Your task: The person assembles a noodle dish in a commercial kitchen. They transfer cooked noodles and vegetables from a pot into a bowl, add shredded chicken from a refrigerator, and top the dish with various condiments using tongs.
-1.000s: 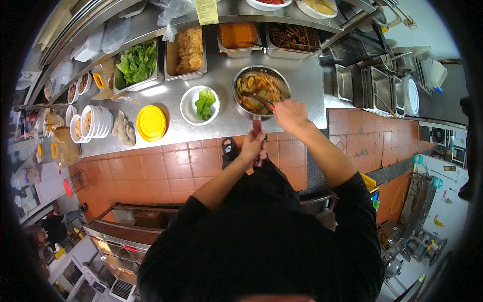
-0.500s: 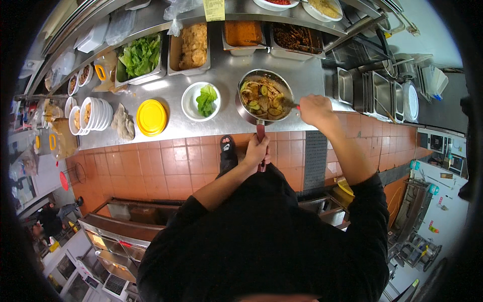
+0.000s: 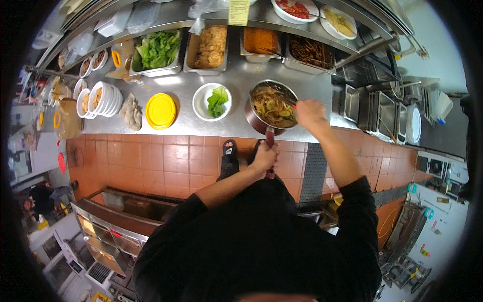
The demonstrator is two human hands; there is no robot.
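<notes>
A steel saucepan (image 3: 255, 120) stands near the counter's front edge. Its dark red handle points toward me, and my left hand (image 3: 265, 157) is wrapped round it. My right hand (image 3: 311, 114) is closed at the pan's right rim on a red-handled utensil (image 3: 291, 102). The utensil's dark metal end reaches into the food; its exact kind is hard to make out. Inside the pan lies a glossy mix of vegetable slices and brown strips (image 3: 274, 109). Left of the pan sits a white bowl (image 3: 199, 111) with green lettuce leaves (image 3: 218, 100) in it.
Metal tubs of lettuce (image 3: 158, 49), pale chunks (image 3: 211, 46), orange sauce (image 3: 259, 43) and dark sauce (image 3: 308, 50) line the back. A yellow lid (image 3: 160, 111), a crumpled cloth (image 3: 132, 112) and stacked white bowls (image 3: 108, 100) lie left. Steel pans (image 3: 385, 115) stand right. A shelf (image 3: 282, 24) overhangs.
The view has shifted, so the counter appears slightly farther right and lower. My right hand has moved the utensil within the pan, turning the food over. My left hand keeps its hold.
</notes>
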